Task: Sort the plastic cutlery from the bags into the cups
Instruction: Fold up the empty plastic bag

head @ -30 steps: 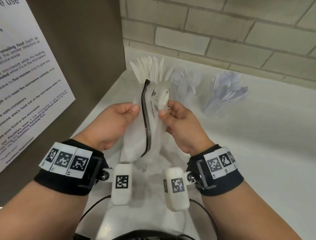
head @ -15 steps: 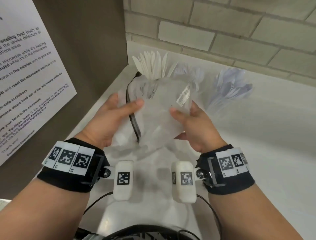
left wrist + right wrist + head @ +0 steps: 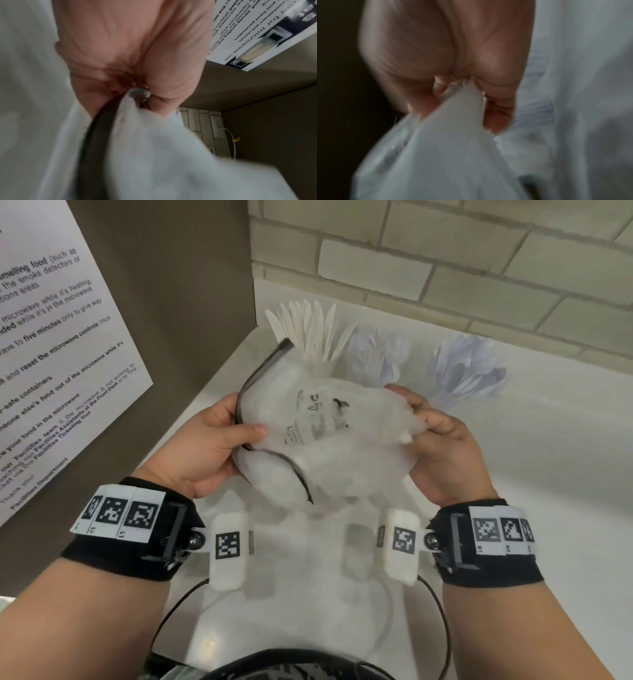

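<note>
The left hand (image 3: 209,446) pinches the clear zip-top bag (image 3: 325,436) at its dark zipper strip (image 3: 260,371), thumb on top. The right hand (image 3: 442,446) pinches the opposite, crumpled end between thumb and fingers. Both hands hold the bag in the air above the white counter (image 3: 565,474), in front of the cups.

Recommended handling for this step, as a judgement: the bag looks slack and may be empty, though its contents cannot be confirmed through the blurred film. Keep the zipper end gripped firmly, check for remaining pieces, then set the bag aside well clear of the cups so the loose film does not topple them.

Three cups stand at the rear of the counter. The cup of white knives (image 3: 308,333) stands in the corner, partly behind the bag; the cup of clear forks (image 3: 376,357) is beside it; the cup of clear spoons (image 3: 469,368) stands furthest right.

The rear wall is pale brick (image 3: 445,268). A brown side panel carries a printed microwave notice (image 3: 51,364).
</note>
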The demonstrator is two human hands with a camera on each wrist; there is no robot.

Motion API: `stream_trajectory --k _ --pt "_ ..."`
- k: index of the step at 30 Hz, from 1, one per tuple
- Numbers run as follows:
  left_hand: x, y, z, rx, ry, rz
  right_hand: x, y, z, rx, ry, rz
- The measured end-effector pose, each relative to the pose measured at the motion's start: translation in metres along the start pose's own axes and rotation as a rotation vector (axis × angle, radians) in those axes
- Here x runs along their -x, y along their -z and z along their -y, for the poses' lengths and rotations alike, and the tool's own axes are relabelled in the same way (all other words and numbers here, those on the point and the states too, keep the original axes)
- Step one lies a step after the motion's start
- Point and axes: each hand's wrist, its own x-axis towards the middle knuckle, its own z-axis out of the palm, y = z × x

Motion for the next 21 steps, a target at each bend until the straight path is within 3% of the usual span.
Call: stream_trajectory --k 2,3,4,6,8,13,18,21 --pt "-0.002 0.000 0.000 0.047 -0.083 -0.041 0.003 -0.002 0.006 -0.349 -0.120 0.149" --pt "-0.002 -0.001 0.000 0.059 -0.123 -0.044 0.002 -0.003 0.009 -0.434 -0.195 0.116" --pt "-0.002 -0.001 0.001 0.061 -0.162 -0.043 0.000 -0.005 0.010 -0.414 -0.275 0.062" --pt "-0.002 -0.004 0.001 0.046 -0.226 -0.029 -0.001 -0.014 0.009 -0.144 -0.462 -0.007" --pt "-0.002 -0.006 0.000 0.018 -0.267 -0.029 -0.003 -0.022 0.002 0.070 -0.554 -0.033" --pt "-0.009 0.001 -0.006 0.120 -0.282 -0.196 -0.003 -0.015 -0.001 -0.006 -0.425 -0.196" --pt "0.002 -0.006 -0.011 -0.018 -0.112 -0.023 -0.002 -0.006 -0.002 -0.155 -0.430 -0.164" --pt "0.003 -0.005 -0.013 -0.195 -0.124 0.048 0.002 -0.007 0.001 0.097 -0.360 -0.197"
